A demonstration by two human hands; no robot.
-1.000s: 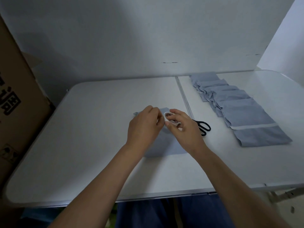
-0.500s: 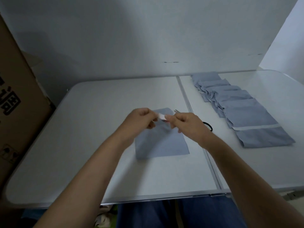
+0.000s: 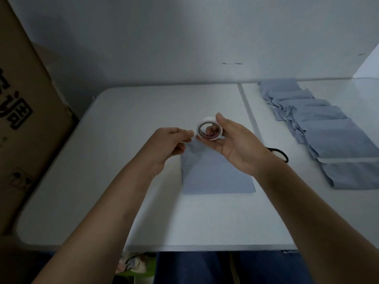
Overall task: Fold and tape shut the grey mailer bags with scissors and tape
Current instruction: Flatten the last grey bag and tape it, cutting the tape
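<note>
A folded grey mailer bag [image 3: 215,175] lies flat on the white table [image 3: 114,160] just below my hands. My right hand [image 3: 235,146] holds a white tape roll [image 3: 209,131] upright above the bag, its hole facing me. My left hand [image 3: 170,142] pinches at the roll's left edge, where the tape end is; the strip itself is too small to make out. Black scissors [image 3: 280,153] lie on the table right of the bag, mostly hidden behind my right wrist.
A row of several overlapping grey mailer bags [image 3: 328,130] runs along the right half of the table. A seam [image 3: 248,111] splits the tabletop. A large cardboard box [image 3: 24,124] stands at the left. A white wall is behind.
Both hands have lifted off the bag with the tape roll. The roll has turned so its hole faces me, and my left fingers now pinch at its edge.
</note>
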